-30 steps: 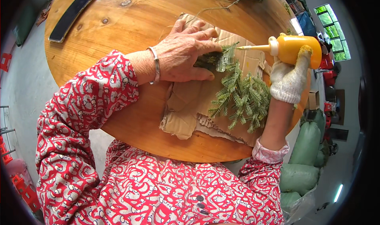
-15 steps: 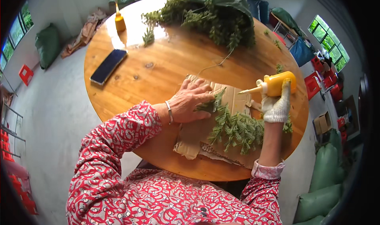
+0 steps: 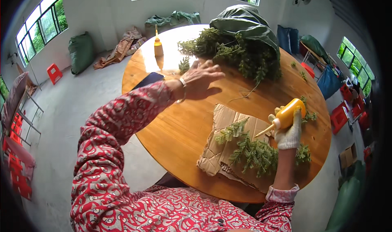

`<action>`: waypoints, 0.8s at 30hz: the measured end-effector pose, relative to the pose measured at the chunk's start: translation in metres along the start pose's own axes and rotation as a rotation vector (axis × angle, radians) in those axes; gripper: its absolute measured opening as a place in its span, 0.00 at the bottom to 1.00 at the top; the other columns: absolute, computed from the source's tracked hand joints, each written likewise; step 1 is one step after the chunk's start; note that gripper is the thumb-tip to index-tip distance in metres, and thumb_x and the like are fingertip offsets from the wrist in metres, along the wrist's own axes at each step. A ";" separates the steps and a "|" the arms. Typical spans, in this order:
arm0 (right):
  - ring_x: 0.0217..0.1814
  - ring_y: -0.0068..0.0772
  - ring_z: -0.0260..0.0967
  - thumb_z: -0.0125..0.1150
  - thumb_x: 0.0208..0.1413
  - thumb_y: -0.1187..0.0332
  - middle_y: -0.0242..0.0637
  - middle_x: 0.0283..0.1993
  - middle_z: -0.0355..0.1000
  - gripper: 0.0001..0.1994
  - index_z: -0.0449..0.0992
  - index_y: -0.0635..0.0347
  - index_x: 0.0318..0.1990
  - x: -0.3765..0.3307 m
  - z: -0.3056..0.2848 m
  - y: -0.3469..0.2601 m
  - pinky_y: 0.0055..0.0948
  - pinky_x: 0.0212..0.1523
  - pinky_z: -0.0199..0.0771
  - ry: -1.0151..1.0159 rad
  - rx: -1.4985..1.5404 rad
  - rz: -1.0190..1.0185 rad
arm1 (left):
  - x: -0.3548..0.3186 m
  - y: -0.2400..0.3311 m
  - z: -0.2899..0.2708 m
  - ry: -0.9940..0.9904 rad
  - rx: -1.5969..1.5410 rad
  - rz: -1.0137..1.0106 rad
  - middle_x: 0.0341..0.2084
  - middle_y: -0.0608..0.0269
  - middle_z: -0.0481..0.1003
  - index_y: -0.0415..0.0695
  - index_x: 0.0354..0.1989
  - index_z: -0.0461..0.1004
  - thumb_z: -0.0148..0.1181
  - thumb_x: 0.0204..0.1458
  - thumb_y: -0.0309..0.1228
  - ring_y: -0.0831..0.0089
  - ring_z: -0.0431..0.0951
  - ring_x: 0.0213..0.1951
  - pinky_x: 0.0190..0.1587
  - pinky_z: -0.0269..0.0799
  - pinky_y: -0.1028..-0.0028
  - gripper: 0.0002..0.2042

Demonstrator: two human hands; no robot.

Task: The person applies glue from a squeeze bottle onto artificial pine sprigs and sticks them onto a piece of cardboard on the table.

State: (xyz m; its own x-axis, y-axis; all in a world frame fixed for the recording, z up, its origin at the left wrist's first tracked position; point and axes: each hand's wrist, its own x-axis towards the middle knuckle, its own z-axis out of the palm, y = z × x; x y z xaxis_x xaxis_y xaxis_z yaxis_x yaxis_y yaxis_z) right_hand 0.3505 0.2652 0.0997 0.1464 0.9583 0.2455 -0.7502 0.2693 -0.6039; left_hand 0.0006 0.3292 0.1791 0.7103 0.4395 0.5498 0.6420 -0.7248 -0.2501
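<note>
My gloved right hand (image 3: 289,133) grips a yellow squeeze bottle (image 3: 290,112), its long pale nozzle tilted down to the left. Below the nozzle, green artificial fir sprigs (image 3: 256,153) lie on a torn piece of cardboard (image 3: 211,152). My bare left hand (image 3: 201,80) is stretched out over the table with its fingers spread and nothing in them. Close beyond that hand lies a big heap of green sprigs (image 3: 241,54), spilling from a dark green sack (image 3: 249,24). A single small sprig (image 3: 184,64) sits just past my left wrist.
On the round wooden table (image 3: 175,138), a second yellow bottle (image 3: 158,48) stands upright at the far left. My left sleeve partly covers a dark phone (image 3: 148,80). Loose green bits lie along the right edge. Red stools (image 3: 54,73) and green sacks (image 3: 81,52) stand on the floor.
My left hand has left the cardboard and sprigs and reached forward toward the heap. The right hand still holds the bottle over the sprigs. The view has tilted up, showing the far window.
</note>
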 end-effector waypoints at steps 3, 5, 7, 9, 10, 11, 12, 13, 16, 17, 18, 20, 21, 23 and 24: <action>0.41 0.38 0.71 0.65 0.49 0.53 0.40 0.41 0.71 0.25 0.68 0.60 0.48 0.003 0.013 0.015 0.40 0.35 0.75 0.030 -0.002 0.019 | 0.058 -0.041 0.013 -0.037 0.229 -0.038 0.56 0.61 0.62 0.50 0.55 0.66 0.54 0.50 0.48 0.51 0.58 0.59 0.54 0.53 0.44 0.25; 0.42 0.37 0.71 0.65 0.49 0.53 0.40 0.41 0.71 0.26 0.68 0.60 0.48 0.007 0.015 0.021 0.41 0.35 0.75 0.070 -0.016 0.002 | 0.096 -0.066 0.038 -0.068 0.290 -0.104 0.58 0.59 0.60 0.51 0.57 0.65 0.54 0.48 0.51 0.47 0.53 0.63 0.56 0.51 0.43 0.28; 0.43 0.37 0.70 0.65 0.49 0.52 0.41 0.41 0.71 0.26 0.68 0.61 0.48 0.012 0.018 0.021 0.40 0.36 0.75 0.093 -0.029 0.031 | 0.123 -0.088 0.067 -0.107 0.221 -0.142 0.59 0.59 0.59 0.52 0.57 0.64 0.53 0.48 0.52 0.45 0.50 0.64 0.57 0.51 0.43 0.29; 0.44 0.38 0.70 0.65 0.49 0.52 0.41 0.42 0.71 0.26 0.67 0.61 0.49 0.022 0.018 0.024 0.40 0.36 0.75 0.119 -0.046 0.067 | 0.143 -0.113 0.102 -0.047 0.118 -0.325 0.58 0.59 0.60 0.56 0.57 0.64 0.54 0.47 0.52 0.46 0.54 0.62 0.55 0.53 0.44 0.29; 0.44 0.38 0.70 0.65 0.49 0.52 0.41 0.42 0.71 0.26 0.67 0.61 0.49 0.024 0.014 0.026 0.40 0.36 0.75 0.162 -0.061 0.067 | 0.154 -0.124 0.123 -0.050 0.078 -0.346 0.58 0.59 0.60 0.57 0.58 0.64 0.55 0.47 0.53 0.46 0.56 0.59 0.54 0.54 0.45 0.29; 0.44 0.38 0.70 0.65 0.49 0.52 0.41 0.42 0.71 0.26 0.67 0.61 0.49 0.030 0.008 0.030 0.41 0.37 0.75 0.146 -0.058 0.066 | 0.162 -0.135 0.145 -0.058 0.040 -0.370 0.58 0.59 0.60 0.59 0.58 0.63 0.55 0.46 0.53 0.47 0.58 0.57 0.53 0.54 0.45 0.29; 0.44 0.38 0.70 0.65 0.49 0.52 0.41 0.42 0.71 0.27 0.67 0.61 0.49 0.038 0.004 0.033 0.41 0.37 0.76 0.128 -0.055 0.061 | 0.168 -0.143 0.162 -0.054 0.051 -0.374 0.57 0.59 0.60 0.60 0.59 0.62 0.57 0.46 0.53 0.49 0.61 0.53 0.51 0.56 0.46 0.30; 0.44 0.38 0.70 0.64 0.49 0.52 0.42 0.42 0.71 0.27 0.67 0.61 0.50 0.045 -0.001 0.035 0.42 0.37 0.76 0.109 -0.051 0.056 | 0.170 -0.150 0.180 -0.048 0.043 -0.388 0.57 0.59 0.60 0.60 0.59 0.61 0.57 0.46 0.51 0.48 0.60 0.55 0.51 0.57 0.45 0.30; 0.43 0.40 0.71 0.64 0.49 0.50 0.43 0.43 0.71 0.28 0.67 0.62 0.51 0.062 -0.016 0.047 0.41 0.36 0.75 0.108 -0.076 0.068 | 0.168 -0.181 0.237 -0.053 0.041 -0.438 0.59 0.58 0.57 0.63 0.61 0.59 0.60 0.46 0.48 0.42 0.55 0.60 0.52 0.57 0.42 0.31; 0.42 0.42 0.71 0.63 0.49 0.49 0.44 0.43 0.71 0.29 0.66 0.62 0.51 0.069 -0.019 0.054 0.39 0.34 0.75 0.085 -0.091 0.083 | 0.164 -0.197 0.255 -0.071 0.027 -0.436 0.59 0.58 0.57 0.63 0.61 0.59 0.60 0.46 0.48 0.42 0.55 0.60 0.52 0.57 0.42 0.31; 0.42 0.44 0.71 0.63 0.49 0.47 0.45 0.43 0.71 0.30 0.66 0.63 0.51 0.074 -0.021 0.055 0.37 0.32 0.75 0.065 -0.112 0.087 | 0.166 -0.205 0.270 -0.022 0.043 -0.425 0.61 0.59 0.56 0.64 0.61 0.59 0.60 0.46 0.47 0.43 0.56 0.60 0.54 0.55 0.40 0.31; 0.41 0.46 0.72 0.62 0.49 0.46 0.46 0.43 0.71 0.32 0.66 0.63 0.52 0.078 -0.023 0.061 0.35 0.30 0.75 0.063 -0.136 0.096 | 0.170 -0.201 0.294 0.015 0.044 -0.411 0.62 0.59 0.55 0.65 0.61 0.59 0.60 0.46 0.46 0.44 0.56 0.61 0.55 0.54 0.39 0.31; 0.42 0.45 0.72 0.62 0.50 0.46 0.46 0.44 0.71 0.32 0.66 0.63 0.52 0.079 -0.023 0.065 0.35 0.30 0.75 0.102 -0.155 0.070 | 0.174 -0.195 0.299 -0.030 0.020 -0.449 0.62 0.60 0.54 0.64 0.61 0.59 0.61 0.45 0.45 0.44 0.57 0.60 0.54 0.55 0.39 0.32; 0.44 0.45 0.71 0.61 0.51 0.47 0.46 0.46 0.71 0.32 0.65 0.63 0.54 0.079 -0.017 0.065 0.35 0.30 0.75 0.172 -0.207 -0.004 | 0.191 -0.180 0.291 -0.098 -0.033 -0.516 0.64 0.60 0.52 0.62 0.62 0.57 0.61 0.44 0.43 0.44 0.59 0.58 0.53 0.57 0.41 0.33; 0.45 0.44 0.71 0.60 0.51 0.47 0.46 0.46 0.70 0.32 0.64 0.64 0.54 0.077 -0.016 0.063 0.35 0.30 0.75 0.205 -0.232 -0.042 | 0.197 -0.173 0.289 -0.132 -0.058 -0.548 0.64 0.60 0.51 0.62 0.63 0.56 0.61 0.44 0.42 0.44 0.60 0.57 0.52 0.58 0.42 0.34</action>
State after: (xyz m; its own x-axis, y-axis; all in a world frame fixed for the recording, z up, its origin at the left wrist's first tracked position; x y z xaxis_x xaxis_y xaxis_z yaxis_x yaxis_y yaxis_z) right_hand 0.3249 0.3574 0.0689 0.3190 0.9387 0.1304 -0.5772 0.3016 -0.7589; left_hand 0.1131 0.6946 0.1005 0.3105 0.8195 0.4817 0.9128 -0.3985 0.0897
